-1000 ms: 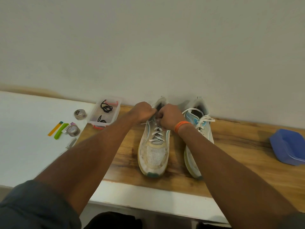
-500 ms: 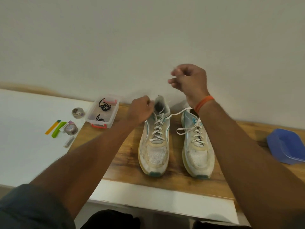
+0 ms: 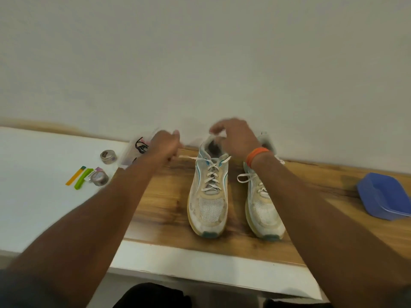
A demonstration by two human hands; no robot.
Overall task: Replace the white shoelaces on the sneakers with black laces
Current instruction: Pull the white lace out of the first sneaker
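Two worn white sneakers stand side by side on the wooden board, toes toward me. The left sneaker (image 3: 209, 196) has its white lace (image 3: 189, 157) untied, with one end drawn out to the left. My left hand (image 3: 165, 145) pinches that end. My right hand (image 3: 235, 138), with an orange band on its wrist, curls over the left sneaker's heel collar and grips it; motion blur hides the fingertips. The right sneaker (image 3: 264, 210) is partly behind my right forearm, a lace loop showing. Black laces (image 3: 141, 146) lie in a clear box (image 3: 126, 160) behind my left hand.
On the white tabletop (image 3: 44, 196) at left lie two tape rolls (image 3: 108, 157), an orange strip (image 3: 75, 175) and a green clip (image 3: 83, 178). A blue plastic lid (image 3: 384, 196) sits at the right on the wooden board (image 3: 164, 207). A wall runs close behind the sneakers.
The knot on the left sneaker came undone. My right hand rose with a lace end, then dropped back to the sneaker's heel. My left hand moved left, pulling the other end out.
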